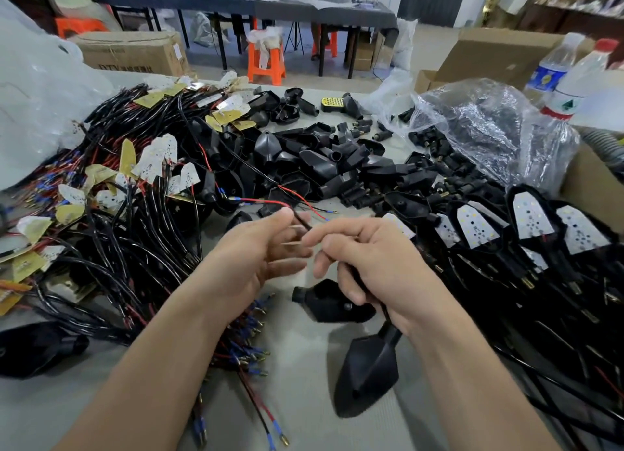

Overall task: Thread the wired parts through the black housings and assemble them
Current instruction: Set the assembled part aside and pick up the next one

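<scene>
Bare table strip at near edge, between wire-harness pile (left edge) and assembled lamps (right edge); black housing heap blocks the far side.

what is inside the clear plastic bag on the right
Small black parts show at the mouth of the clear plastic bag; deeper in, glare and crumpled film hide the rest.

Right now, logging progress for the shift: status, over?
Left hand pinches cable near its end. Right hand grips cable, black housing hanging below. Nothing blocking.
</scene>
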Action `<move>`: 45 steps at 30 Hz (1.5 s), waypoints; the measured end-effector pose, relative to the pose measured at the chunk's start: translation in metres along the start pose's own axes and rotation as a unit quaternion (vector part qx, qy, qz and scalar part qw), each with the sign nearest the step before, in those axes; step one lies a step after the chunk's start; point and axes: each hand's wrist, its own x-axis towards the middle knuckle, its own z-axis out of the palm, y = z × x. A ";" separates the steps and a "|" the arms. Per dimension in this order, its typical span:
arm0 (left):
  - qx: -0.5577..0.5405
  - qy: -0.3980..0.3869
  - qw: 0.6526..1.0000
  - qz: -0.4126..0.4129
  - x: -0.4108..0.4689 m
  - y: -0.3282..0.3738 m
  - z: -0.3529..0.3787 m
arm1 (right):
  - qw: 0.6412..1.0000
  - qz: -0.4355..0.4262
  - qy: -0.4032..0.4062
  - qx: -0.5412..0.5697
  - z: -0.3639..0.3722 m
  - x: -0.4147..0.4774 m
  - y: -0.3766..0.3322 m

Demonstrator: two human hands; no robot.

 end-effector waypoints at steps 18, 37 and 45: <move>-0.200 0.189 0.957 0.095 0.017 -0.001 -0.008 | 0.977 0.063 -0.191 0.074 0.007 -0.013 -0.008; 0.330 0.296 0.874 0.200 0.016 -0.007 -0.021 | 0.893 -0.020 0.323 -0.314 -0.030 0.033 0.011; 0.335 0.289 0.868 0.226 0.007 -0.006 -0.013 | 0.711 0.069 0.157 -0.682 -0.043 0.083 0.011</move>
